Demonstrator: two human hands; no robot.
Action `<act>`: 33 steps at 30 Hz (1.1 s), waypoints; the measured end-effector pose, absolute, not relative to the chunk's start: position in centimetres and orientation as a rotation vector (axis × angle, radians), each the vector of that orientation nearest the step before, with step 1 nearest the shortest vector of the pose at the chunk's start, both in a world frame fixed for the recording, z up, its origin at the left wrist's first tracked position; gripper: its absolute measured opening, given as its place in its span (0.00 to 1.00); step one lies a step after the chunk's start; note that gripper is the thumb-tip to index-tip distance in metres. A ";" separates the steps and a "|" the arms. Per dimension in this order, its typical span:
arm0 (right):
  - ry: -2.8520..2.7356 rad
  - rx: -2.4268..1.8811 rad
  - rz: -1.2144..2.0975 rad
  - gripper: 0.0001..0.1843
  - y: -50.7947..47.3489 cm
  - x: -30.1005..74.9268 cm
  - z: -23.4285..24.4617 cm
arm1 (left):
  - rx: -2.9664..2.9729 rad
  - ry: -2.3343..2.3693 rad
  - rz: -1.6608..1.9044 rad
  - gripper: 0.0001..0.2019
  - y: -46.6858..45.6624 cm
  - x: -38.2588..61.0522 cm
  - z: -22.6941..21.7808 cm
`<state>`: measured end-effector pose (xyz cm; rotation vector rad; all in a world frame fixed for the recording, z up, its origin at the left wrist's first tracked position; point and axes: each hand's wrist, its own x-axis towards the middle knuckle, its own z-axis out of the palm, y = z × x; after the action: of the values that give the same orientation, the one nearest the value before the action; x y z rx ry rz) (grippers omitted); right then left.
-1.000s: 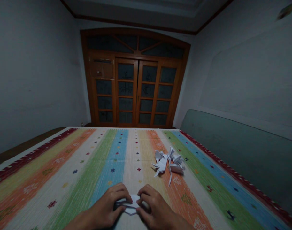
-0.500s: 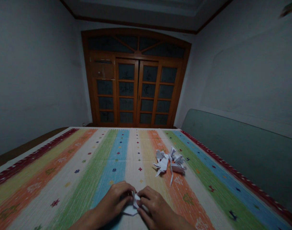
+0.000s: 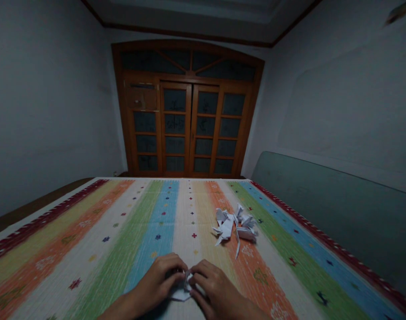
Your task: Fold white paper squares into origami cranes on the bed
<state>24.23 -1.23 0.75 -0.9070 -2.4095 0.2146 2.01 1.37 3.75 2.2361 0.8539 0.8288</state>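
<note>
A small piece of folded white paper (image 3: pixel 182 294) is between my two hands at the near part of the table, low in the view. My left hand (image 3: pixel 165 275) pinches it from the left, thumb and fingertips closed on its upper part. From the right, my right hand (image 3: pixel 212 284) grips it too, thumb low and fingers bent over the top. The fingertips of both hands almost meet and cover much of the paper. Several folded white paper figures (image 3: pixel 226 229) lie in a loose heap beyond my right hand.
A striped, colourful tablecloth (image 3: pixel 123 240) covers the table. Along the right side runs a pale green panel (image 3: pixel 323 200) against the wall. Wooden doors with glass panes (image 3: pixel 191 129) stand beyond the far table edge.
My fingers have shifted slightly on the paper, and its raised fold between the fingertips is now more covered. The heap of paper figures lies as before.
</note>
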 end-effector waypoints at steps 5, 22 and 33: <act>-2.424 -0.890 0.216 0.10 -1.2 24.1 0.7 | 2.201 0.894 0.804 0.05 1.8 2.0 3.0; -2.423 -0.883 0.155 0.04 -1.2 24.1 0.6 | 2.296 1.078 0.785 0.06 1.0 2.7 1.9; -2.416 -0.873 0.136 0.07 -0.8 24.4 0.1 | 2.224 1.082 0.849 0.04 0.5 2.2 2.1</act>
<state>24.37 -0.78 0.11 -0.8734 -2.4164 0.1359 2.16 0.51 2.10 2.2244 1.0817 0.8487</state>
